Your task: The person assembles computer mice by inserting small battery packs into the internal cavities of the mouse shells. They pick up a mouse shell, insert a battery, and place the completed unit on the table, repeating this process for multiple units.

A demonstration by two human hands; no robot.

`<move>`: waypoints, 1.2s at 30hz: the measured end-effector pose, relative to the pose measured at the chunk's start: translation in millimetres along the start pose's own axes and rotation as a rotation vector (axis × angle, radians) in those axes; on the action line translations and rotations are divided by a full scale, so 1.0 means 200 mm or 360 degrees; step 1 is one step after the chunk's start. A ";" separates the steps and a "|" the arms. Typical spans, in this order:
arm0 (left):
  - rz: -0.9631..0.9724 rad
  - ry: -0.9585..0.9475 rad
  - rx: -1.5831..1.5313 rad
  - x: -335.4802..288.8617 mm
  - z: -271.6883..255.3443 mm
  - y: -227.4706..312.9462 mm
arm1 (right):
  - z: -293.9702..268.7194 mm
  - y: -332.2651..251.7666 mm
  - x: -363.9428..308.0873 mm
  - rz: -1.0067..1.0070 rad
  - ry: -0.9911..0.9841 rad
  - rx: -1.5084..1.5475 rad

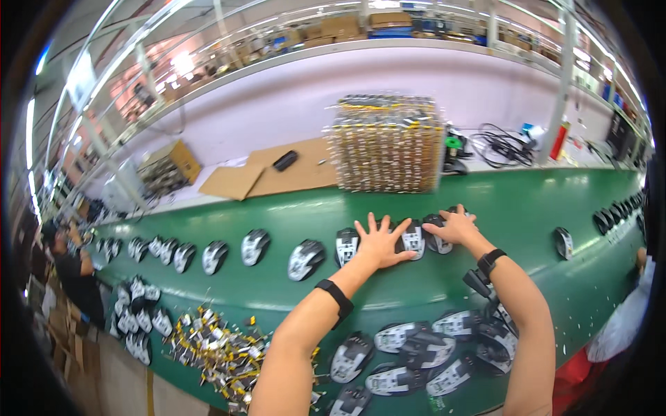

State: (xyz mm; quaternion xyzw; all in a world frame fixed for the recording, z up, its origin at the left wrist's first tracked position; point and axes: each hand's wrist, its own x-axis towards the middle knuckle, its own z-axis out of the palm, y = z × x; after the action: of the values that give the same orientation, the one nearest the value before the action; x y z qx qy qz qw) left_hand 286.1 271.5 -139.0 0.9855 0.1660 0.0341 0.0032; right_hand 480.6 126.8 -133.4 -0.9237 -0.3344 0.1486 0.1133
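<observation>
A row of computer mouse shells, black with white and grey inner parts, lies across the green belt in front of me. My left hand (379, 246) is spread out over the row, its fingers apart, between one mouse shell (347, 245) on its left and another mouse shell (413, 240) at its right edge. Just to the right, my right hand (456, 227) reaches down with thumb and fingers apart over a mouse shell (438, 242), partly covering it. Whether its fingertips press on the shell is hard to make out. Both wrists wear black bands.
More mouse shells (306, 260) line the belt (499, 201) leftward and far right. Nearer me lie a cluster of mouse shells (397, 338) and a heap of small wired parts (218, 350). Behind stands a tall stack of wired parts (387, 149). A person (75, 274) works at far left.
</observation>
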 end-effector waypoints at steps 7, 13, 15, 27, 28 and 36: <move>-0.0001 0.0049 -0.0008 -0.30 -0.02 -0.35 | 0.14 -0.39 -0.10 -0.0091 -0.0058 -0.0094; -0.0011 -0.0007 -0.0032 -0.53 -0.10 -0.75 | 0.20 -0.90 -0.25 -0.0010 -0.0087 -0.0053; -0.0058 0.0010 -0.0015 -0.63 -0.10 -0.91 | 0.23 -1.12 -0.33 0.0025 -0.0107 -0.0012; -0.0329 -0.0004 0.0070 -0.98 -0.26 -1.41 | 0.39 -1.49 -0.35 -0.0220 -0.0119 0.0230; -0.0357 0.0097 0.0052 -0.99 -0.26 -1.40 | 0.40 -1.42 -0.33 -0.0334 -0.0030 0.0229; -0.0295 0.0487 -0.1823 -1.31 -0.67 -0.88 | 0.02 -1.16 -0.83 -0.1406 0.0208 0.0889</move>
State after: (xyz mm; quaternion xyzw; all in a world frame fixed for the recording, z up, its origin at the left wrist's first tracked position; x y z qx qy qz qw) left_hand -26.8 351.8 -25.3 0.7923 0.2050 0.2591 0.5129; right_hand 221.2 193.2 -32.0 -0.6365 -0.6319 0.1123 0.4278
